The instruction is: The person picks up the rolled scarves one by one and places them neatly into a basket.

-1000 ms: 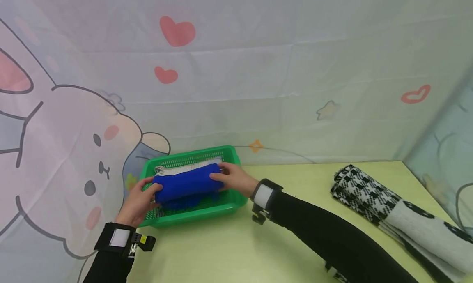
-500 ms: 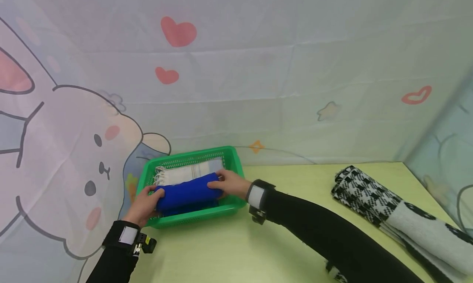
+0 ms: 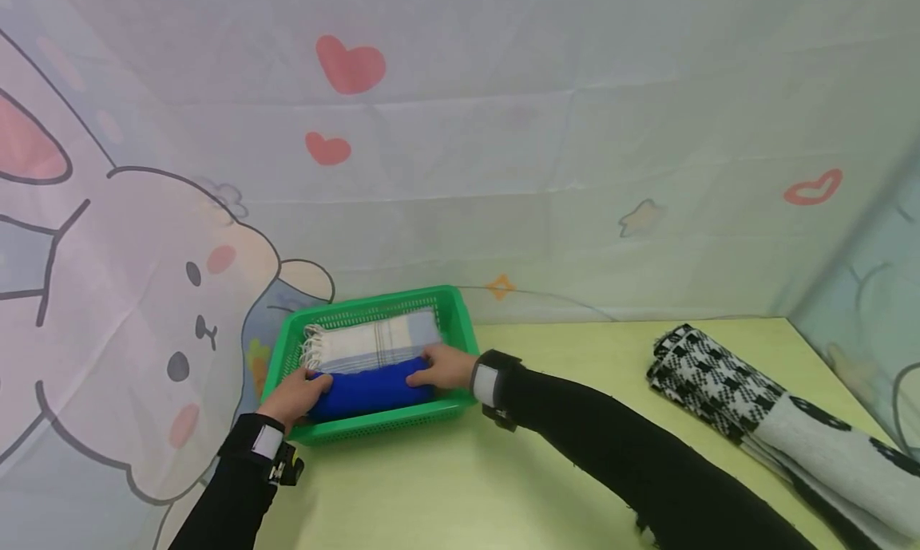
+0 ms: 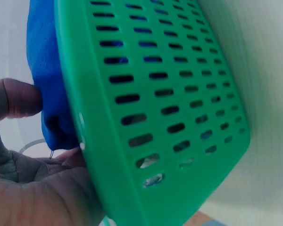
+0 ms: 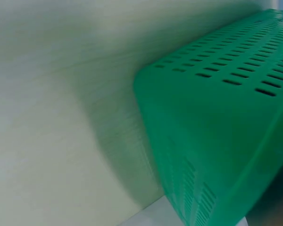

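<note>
A rolled blue scarf (image 3: pixel 368 392) lies along the near side inside a green plastic basket (image 3: pixel 388 417). My left hand (image 3: pixel 293 396) grips its left end, and my right hand (image 3: pixel 446 368) holds the right end. Behind it, a folded white and light-blue plaid scarf (image 3: pixel 381 339) with fringe lies flat in the same basket. In the left wrist view the thumb (image 4: pixel 20 98) presses on the blue cloth (image 4: pixel 49 80) just above the basket rim. The right wrist view is filled mostly by the basket's slotted outer wall (image 5: pixel 198 122); the right fingers are hidden there.
The basket stands on a pale yellow-green table (image 3: pixel 446 494), close to a printed curtain (image 3: pixel 546 151) at the back. A thick folded black-and-white patterned cloth (image 3: pixel 762 414) lies at the table's right side.
Both hands have lowered the blue scarf and brought it towards the near side of the basket. More of the plaid scarf behind it shows now.
</note>
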`<state>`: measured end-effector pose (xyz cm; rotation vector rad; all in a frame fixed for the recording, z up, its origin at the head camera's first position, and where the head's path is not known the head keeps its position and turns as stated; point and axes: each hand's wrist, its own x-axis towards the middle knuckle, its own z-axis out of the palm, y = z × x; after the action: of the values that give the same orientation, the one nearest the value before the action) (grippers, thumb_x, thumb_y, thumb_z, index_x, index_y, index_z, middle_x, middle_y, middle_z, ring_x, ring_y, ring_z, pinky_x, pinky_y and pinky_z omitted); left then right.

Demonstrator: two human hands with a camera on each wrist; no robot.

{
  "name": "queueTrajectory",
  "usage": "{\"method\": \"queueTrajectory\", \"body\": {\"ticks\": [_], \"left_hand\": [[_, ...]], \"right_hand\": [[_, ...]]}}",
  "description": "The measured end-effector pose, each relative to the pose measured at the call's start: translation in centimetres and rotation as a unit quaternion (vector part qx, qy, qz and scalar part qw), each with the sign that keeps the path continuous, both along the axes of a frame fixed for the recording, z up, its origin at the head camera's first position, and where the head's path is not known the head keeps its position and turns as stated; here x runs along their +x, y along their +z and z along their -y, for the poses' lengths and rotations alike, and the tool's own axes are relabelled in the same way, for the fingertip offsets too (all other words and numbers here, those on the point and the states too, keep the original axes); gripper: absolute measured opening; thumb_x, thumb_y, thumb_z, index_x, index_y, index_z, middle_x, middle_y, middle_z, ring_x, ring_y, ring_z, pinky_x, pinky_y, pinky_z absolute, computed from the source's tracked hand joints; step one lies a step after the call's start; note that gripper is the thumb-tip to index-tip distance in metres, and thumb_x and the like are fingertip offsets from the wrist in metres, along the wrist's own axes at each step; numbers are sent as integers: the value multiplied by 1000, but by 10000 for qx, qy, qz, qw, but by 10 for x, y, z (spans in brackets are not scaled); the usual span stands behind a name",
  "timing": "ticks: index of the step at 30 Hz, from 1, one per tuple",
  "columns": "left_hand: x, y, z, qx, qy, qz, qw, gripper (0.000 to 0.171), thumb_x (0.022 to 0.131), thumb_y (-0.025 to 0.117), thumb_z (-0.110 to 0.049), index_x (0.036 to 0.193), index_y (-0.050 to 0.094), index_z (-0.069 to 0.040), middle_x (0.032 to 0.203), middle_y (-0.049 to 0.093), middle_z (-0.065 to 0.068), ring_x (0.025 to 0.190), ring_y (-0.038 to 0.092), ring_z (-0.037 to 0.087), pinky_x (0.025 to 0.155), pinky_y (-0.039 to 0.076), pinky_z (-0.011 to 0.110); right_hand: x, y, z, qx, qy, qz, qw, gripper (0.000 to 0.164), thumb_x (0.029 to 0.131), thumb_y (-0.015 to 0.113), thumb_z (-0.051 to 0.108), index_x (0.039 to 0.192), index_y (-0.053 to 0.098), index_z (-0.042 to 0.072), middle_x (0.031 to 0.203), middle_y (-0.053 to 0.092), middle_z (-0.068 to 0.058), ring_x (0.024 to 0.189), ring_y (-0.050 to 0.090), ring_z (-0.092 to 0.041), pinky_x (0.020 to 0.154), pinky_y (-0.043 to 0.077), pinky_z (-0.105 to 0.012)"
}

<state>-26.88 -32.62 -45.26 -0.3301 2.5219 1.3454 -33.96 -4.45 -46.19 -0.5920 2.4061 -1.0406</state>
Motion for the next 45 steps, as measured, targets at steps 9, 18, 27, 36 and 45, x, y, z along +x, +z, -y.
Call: {"method": "queueTrajectory", "body": {"ticks": [9, 18, 27, 36, 45], "left_hand": [[-8, -1, 1, -685, -227, 113, 9973, 23, 103, 47, -22, 94, 45, -1, 91, 47, 13, 87, 54, 28, 71, 53, 39], [-7, 2, 2, -1170, -689, 36, 9907, 39, 101, 48, -24, 70, 25, -19, 65, 22, -4, 61, 28, 15, 61, 36, 32], [-12, -1, 4, -1621, -1012, 274, 9812, 36, 102, 48, -30, 73, 31, -15, 72, 29, 1, 69, 39, 21, 71, 35, 37], [-16, -12, 7, -1799, -1162, 401, 9760, 40, 105, 49, -29, 70, 35, -16, 65, 30, -3, 60, 30, 15, 64, 31, 32], [-11, -5, 2, -1782, -1210, 204, 9763, 37, 102, 57, -19, 71, 37, -14, 64, 32, -3, 59, 31, 13, 62, 29, 30]], "right_hand": [[-6, -2, 5, 544, 365, -181, 9977, 57, 101, 75, 32, 140, 60, -7, 139, 65, -20, 127, 62, -32, 108, 55, -45], [-13, 1, 7, 746, 581, -155, 9954, 35, 100, 76, 30, 83, 53, 11, 75, 46, 2, 69, 45, -14, 59, 36, -25], [-19, -3, 11, 1236, 631, -229, 9901, 36, 98, 77, 33, 107, 70, -1, 100, 69, -7, 93, 65, -21, 79, 54, -30], [-21, -11, 19, 1680, 714, -306, 9827, 34, 99, 76, 36, 93, 70, 3, 81, 56, -1, 77, 53, -16, 67, 43, -28], [-15, -8, 22, 2015, 718, -454, 9758, 33, 101, 75, 35, 85, 63, 9, 77, 52, 1, 74, 50, -15, 67, 41, -28]]}}
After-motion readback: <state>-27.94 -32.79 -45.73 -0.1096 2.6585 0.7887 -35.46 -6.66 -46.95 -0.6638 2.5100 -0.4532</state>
